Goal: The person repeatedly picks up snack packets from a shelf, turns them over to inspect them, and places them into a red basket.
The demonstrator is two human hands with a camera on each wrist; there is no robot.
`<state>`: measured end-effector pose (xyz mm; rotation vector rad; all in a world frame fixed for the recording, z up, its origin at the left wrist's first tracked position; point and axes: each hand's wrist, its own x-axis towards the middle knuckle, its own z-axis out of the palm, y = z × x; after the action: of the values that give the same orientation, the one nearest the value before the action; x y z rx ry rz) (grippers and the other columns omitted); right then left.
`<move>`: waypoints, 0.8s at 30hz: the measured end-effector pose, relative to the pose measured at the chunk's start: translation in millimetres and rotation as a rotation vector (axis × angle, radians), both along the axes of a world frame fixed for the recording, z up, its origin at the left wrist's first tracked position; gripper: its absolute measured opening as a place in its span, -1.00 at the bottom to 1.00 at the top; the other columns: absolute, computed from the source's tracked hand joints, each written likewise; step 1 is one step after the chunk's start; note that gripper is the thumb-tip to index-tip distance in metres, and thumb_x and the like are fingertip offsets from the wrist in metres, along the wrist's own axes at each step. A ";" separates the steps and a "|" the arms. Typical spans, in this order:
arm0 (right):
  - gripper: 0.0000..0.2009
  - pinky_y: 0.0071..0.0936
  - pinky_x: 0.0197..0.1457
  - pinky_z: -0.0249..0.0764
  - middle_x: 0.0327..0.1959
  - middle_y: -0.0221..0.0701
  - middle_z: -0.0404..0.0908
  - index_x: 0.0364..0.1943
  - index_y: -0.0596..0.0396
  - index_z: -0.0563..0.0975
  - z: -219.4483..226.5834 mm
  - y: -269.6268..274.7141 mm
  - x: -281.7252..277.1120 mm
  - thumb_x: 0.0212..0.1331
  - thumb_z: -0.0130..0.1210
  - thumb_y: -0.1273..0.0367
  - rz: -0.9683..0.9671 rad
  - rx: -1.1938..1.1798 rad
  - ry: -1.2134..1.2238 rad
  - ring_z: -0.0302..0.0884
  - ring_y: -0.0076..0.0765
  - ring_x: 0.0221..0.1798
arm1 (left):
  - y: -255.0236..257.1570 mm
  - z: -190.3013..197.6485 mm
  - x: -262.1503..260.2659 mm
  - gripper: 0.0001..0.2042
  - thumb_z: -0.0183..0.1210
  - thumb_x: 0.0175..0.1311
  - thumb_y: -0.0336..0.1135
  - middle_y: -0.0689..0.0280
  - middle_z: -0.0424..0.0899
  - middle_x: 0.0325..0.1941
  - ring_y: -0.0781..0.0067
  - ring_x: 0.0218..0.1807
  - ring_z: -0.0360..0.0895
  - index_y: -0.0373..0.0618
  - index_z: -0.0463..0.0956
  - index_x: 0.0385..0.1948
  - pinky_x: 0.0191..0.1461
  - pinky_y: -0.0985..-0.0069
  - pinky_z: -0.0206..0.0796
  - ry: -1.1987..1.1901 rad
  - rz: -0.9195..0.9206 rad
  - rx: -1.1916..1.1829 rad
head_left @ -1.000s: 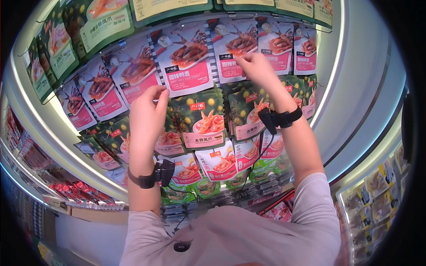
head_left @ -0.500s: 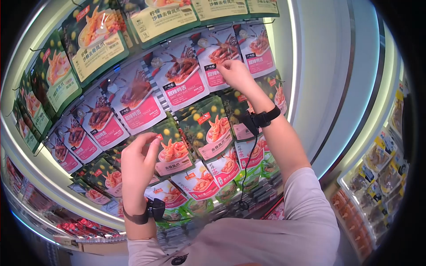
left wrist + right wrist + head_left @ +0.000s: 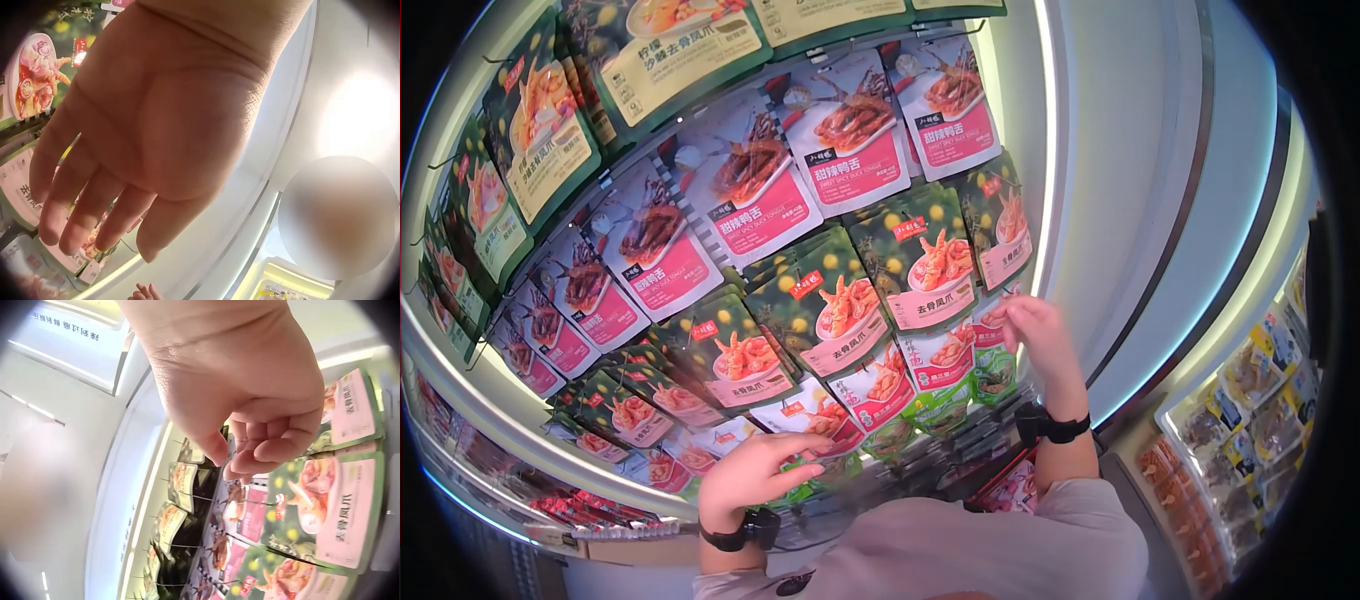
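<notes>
My left hand point(image 3: 765, 470) hovers low in front of the bottom rows of the rack, palm point(image 3: 131, 144) flat, fingers straight, holding nothing. My right hand point(image 3: 1025, 325) hangs in the air at the rack's right end, beside the small pink-and-white packets point(image 3: 945, 355). Its fingers point(image 3: 262, 447) are loosely curled with nothing between them. Above it hang green chicken-feet packets point(image 3: 920, 265) point(image 3: 337, 506) and, higher up, pink duck-tongue packets point(image 3: 855, 140). A green packet point(image 3: 37, 75) shows behind the left hand.
Large green packets point(image 3: 680, 50) fill the top row on hooks. The lit white frame of the chiller point(image 3: 1140, 200) rises just right of my right hand. Another shelf of yellow packets point(image 3: 1260, 400) stands at the far right, red packets point(image 3: 590, 510) lie at the lower left.
Both hands have come down off the rack. The right hand left the top pink packets and dropped to the lower right. The left hand sank to the bottom and opened flat.
</notes>
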<state>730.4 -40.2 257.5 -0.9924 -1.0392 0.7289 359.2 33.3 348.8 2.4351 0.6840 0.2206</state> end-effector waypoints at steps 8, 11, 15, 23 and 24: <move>-0.78 -0.64 -0.78 0.18 -0.81 -0.49 0.35 -0.50 0.08 0.49 -304.2 -49.8 -5.0 0.17 0.01 0.25 -0.155 -0.875 0.233 0.26 -0.55 -0.82 | 12.2 -56.1 -37.0 -0.59 0.08 0.21 -0.17 0.16 0.59 -0.12 0.28 -0.13 0.56 -0.16 0.36 0.06 -0.10 0.44 0.37 0.078 -0.024 -0.240; -0.82 -0.52 -0.64 0.33 -0.60 -0.36 0.52 -0.47 0.05 0.50 -452.2 -70.9 12.6 0.09 0.04 0.26 0.022 -1.014 0.334 0.49 -0.46 -0.57 | 5.8 -57.4 -51.2 -0.57 0.08 0.20 -0.15 0.14 0.57 -0.11 0.25 -0.11 0.54 -0.15 0.36 0.06 -0.09 0.41 0.36 0.074 0.030 -0.256; -0.81 -0.42 -0.57 0.36 -0.56 -0.30 0.54 -0.43 0.05 0.51 -462.1 -97.4 -43.2 0.09 0.02 0.23 0.161 -1.288 0.026 0.51 -0.34 -0.52 | -0.6 -66.0 -89.1 -0.56 0.09 0.19 -0.14 0.14 0.58 -0.11 0.24 -0.13 0.54 -0.16 0.35 0.06 -0.09 0.40 0.36 0.039 -0.021 -0.257; -0.76 -0.21 -0.41 0.41 -0.48 -0.19 0.57 -0.35 0.04 0.53 -481.2 -135.0 -120.9 0.09 -0.02 0.19 0.428 -1.198 -0.782 0.55 -0.11 -0.43 | -23.2 -81.3 -213.4 -0.57 0.08 0.20 -0.13 0.16 0.57 -0.09 0.29 -0.11 0.55 -0.14 0.35 0.06 -0.09 0.43 0.38 0.033 0.075 -0.296; -0.75 -0.19 -0.39 0.42 -0.47 -0.17 0.57 -0.33 0.04 0.54 -498.2 -149.1 -119.9 0.09 -0.02 0.19 0.455 -1.134 -0.918 0.55 -0.08 -0.42 | -27.4 -84.7 -228.8 -0.57 0.09 0.21 -0.12 0.17 0.57 -0.09 0.30 -0.11 0.55 -0.12 0.36 0.06 -0.09 0.44 0.39 0.027 0.095 -0.299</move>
<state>610.5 -189.3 -240.7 -2.2341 -1.7085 1.3483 130.4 5.9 264.2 2.1266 0.7855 0.1128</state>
